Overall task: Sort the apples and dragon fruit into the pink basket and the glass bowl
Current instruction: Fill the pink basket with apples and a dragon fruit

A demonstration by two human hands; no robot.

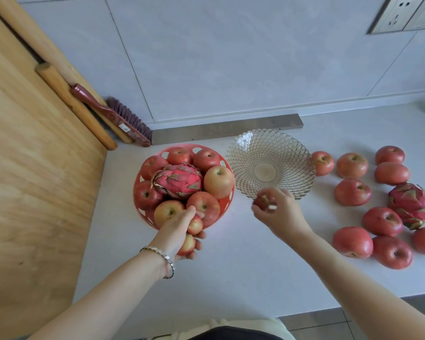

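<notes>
The pink basket (225, 201) holds several red apples (219, 181) and one dragon fruit (177, 180) on top. My left hand (179, 231) is at the basket's near rim, closed on an apple (194, 225). The glass bowl (270, 165) stands empty to the basket's right. My right hand (280, 209) holds a dark red apple (261, 201) just over the bowl's near rim. Several more apples (352, 192) and a second dragon fruit (411, 204) lie on the counter at the right.
A wooden board (35, 168) leans at the left with a rolling pin (71, 101) and a brush (113, 116) beside it. A metal strip (226, 128) runs along the wall behind the bowl. The counter's front edge (255, 314) is close to me.
</notes>
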